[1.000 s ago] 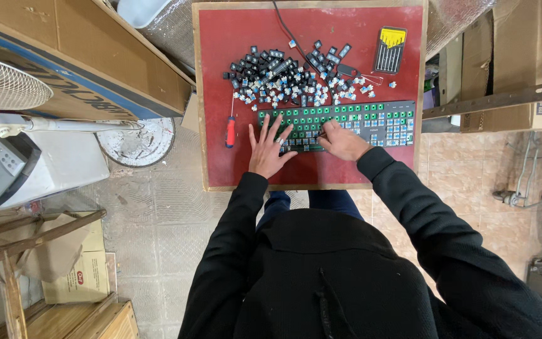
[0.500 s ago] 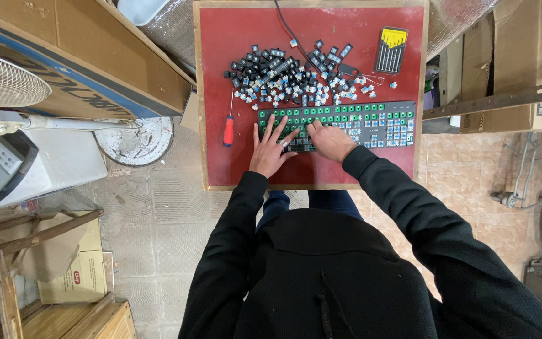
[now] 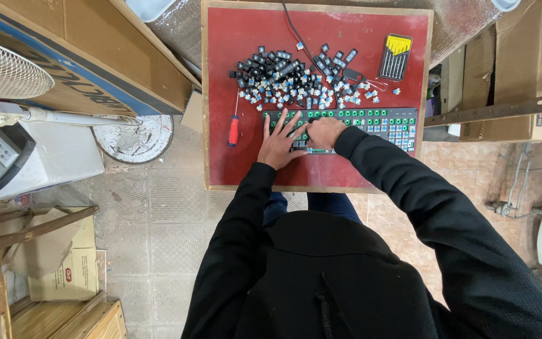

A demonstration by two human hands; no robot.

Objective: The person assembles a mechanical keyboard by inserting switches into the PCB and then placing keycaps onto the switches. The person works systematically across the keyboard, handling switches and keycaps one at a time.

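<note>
A keyboard (image 3: 377, 122) stripped of most keycaps, with green and blue switches showing, lies across a red board (image 3: 227, 75). My left hand (image 3: 279, 142) rests flat on its left end, fingers spread. Beside it, my right hand (image 3: 325, 132) is curled over the keyboard's left-middle part; what its fingers pinch is hidden. Behind the keyboard lies a heap of loose black and white keycaps (image 3: 296, 78). A red-handled screwdriver (image 3: 234, 127) lies left of my left hand.
A yellow-topped case of small screwdrivers (image 3: 395, 56) lies at the board's back right. A black cable (image 3: 296, 31) runs off the far edge. Cardboard boxes (image 3: 95, 56) and a white fan (image 3: 7, 69) stand left, more boxes (image 3: 522, 69) right, tiled floor (image 3: 158, 220) below.
My right hand has slid left along the keyboard until it is next to my left hand. My left hand has stayed in about the same place.
</note>
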